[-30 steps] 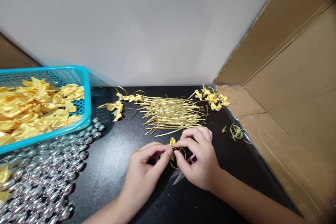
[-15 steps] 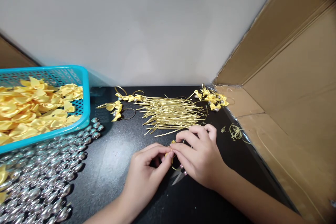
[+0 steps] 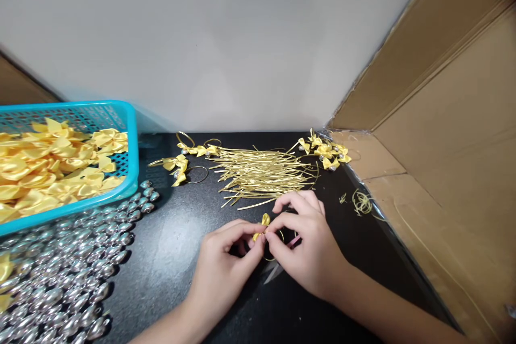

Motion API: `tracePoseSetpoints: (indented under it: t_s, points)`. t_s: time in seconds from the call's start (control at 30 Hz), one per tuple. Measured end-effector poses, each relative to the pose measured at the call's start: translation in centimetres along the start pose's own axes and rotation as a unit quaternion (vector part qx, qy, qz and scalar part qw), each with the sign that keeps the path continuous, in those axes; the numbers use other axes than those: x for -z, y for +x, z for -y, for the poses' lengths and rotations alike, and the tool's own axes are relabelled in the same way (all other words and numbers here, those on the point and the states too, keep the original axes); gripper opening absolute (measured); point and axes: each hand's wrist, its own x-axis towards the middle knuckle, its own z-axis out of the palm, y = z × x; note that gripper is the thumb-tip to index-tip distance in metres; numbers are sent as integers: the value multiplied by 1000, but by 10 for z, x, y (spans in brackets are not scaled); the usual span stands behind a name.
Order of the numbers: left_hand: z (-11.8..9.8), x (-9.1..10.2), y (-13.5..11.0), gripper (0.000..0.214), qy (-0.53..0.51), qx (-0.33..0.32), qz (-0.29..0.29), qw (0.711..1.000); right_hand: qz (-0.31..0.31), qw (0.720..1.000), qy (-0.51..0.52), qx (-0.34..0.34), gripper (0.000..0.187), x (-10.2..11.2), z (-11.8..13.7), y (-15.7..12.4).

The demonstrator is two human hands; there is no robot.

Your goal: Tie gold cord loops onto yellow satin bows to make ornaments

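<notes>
Both hands meet over the black tabletop [image 3: 173,258] near its front middle. My left hand [image 3: 226,266] pinches a small yellow ribbon bow [image 3: 264,221] between thumb and forefinger. My right hand [image 3: 308,250] pinches a thin gold wire loop [image 3: 279,236] at the same bow, fingers curled. Just beyond the hands lies a loose bundle of gold wire strips [image 3: 262,174]. The scissors-like metal piece [image 3: 274,273] under the hands is mostly hidden.
A turquoise basket [image 3: 131,161] full of yellow bows sits at the left. Several silver beads [image 3: 68,274] are heaped in front of it. Finished bows with rings [image 3: 181,164] lie at the back, more at the back right [image 3: 328,153]. Cardboard walls [image 3: 443,161] close the right side.
The right hand's fingers shifted from stretched forward back to a curl around the wire, and the yellow bow rose slightly into view between both hands' fingertips.
</notes>
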Motion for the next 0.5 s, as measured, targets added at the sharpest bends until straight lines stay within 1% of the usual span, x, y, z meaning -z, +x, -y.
tracePoseSetpoints:
  t_s: [0.13, 0.3, 0.4, 0.5]
  points:
    - [0, 0, 0, 13, -16, 6, -3, 1000, 31, 988, 106, -104, 16, -2, -2, 4]
    - [-1, -1, 0, 12, -20, 8, -14, 1000, 65, 960, 171, -210, 19, -4, -5, 9]
    - [-1, -1, 1, 10, -21, 8, -19, 1000, 82, 947, 196, -240, 19, -4, -6, 11]
    - [0, 0, 0, 10, -25, 8, -28, 999, 92, 945, 198, -243, 19, -4, -6, 11]
